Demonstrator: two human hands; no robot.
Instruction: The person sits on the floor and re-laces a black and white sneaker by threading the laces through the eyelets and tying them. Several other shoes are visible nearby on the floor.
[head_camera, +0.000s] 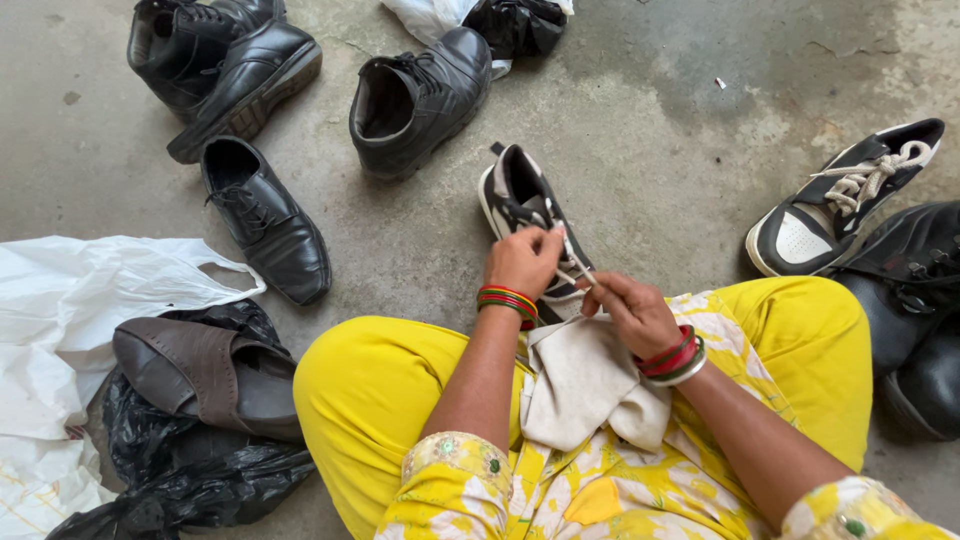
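Observation:
A black and white sneaker (517, 197) lies on the concrete floor just beyond my knees. My left hand (522, 262) rests on its tongue and pinches its white lace. My right hand (632, 312) pulls another part of the same lace (576, 267) between thumb and finger. Both wrists wear red and green bangles. A beige cloth (583, 385) lies in my lap between my forearms. I sit cross-legged in yellow trousers.
The matching sneaker (840, 198) lies at the right, beside black boots (915, 310). Black leather shoes (264, 220) and boots (416, 98) stand at the back left. A brown shoe (200, 375) rests on black plastic bags, next to a white bag (80, 300).

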